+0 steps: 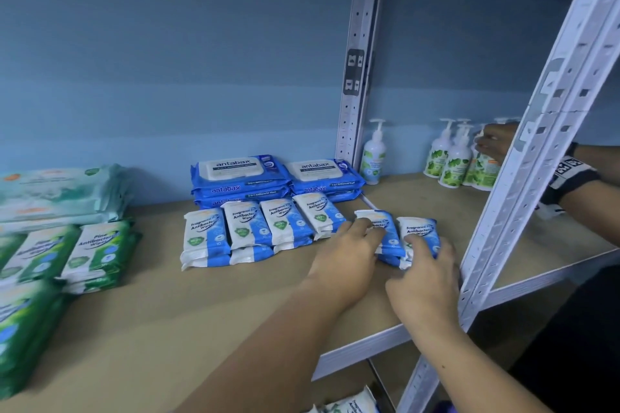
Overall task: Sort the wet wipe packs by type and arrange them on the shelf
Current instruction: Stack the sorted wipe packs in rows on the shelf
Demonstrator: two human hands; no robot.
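Small blue-and-white "Fragrance Free Antibacterial Wipes" packs lie in a stacked row on the brown shelf board. Two more of these lie at the row's right end. My left hand rests its fingers on top of the left one. My right hand curls its fingers round the near end of the right one. Behind the row stand two stacks of large blue antabax packs. Green "Pine Antibacterial Wipes" packs sit at the left, with pale green large packs behind them.
A white slotted front upright stands just right of my right hand, and a rear upright stands at the blue wall. White pump bottles fill the neighbouring bay, where another person's hand reaches. More packs lie on the lower shelf.
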